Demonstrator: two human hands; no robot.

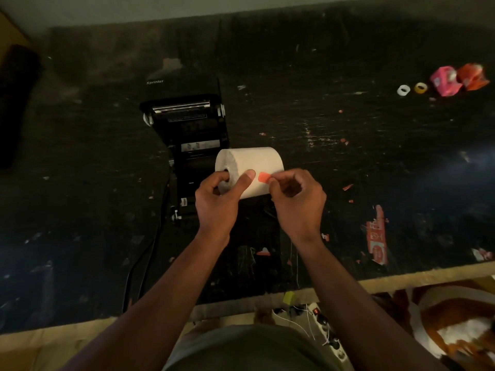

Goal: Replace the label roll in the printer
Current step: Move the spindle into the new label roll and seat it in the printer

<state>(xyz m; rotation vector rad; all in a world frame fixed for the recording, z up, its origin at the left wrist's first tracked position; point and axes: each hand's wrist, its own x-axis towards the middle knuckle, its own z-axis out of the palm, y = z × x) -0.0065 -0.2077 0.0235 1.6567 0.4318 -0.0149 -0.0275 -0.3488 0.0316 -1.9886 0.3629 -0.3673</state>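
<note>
A white label roll is held above the black table, just right of the open black printer. My left hand grips the roll, with a finger in its core and the thumb lying across its side. My right hand pinches a small red sticker tab on the roll's outer wrap. The printer's lid is up, and its roller bar and empty bay are visible.
Black cables run from the printer toward the table's front edge. Two small tape rolls and pink and red packets lie at the far right. Red scraps and a torn red wrapper litter the right side. A power strip lies on the floor.
</note>
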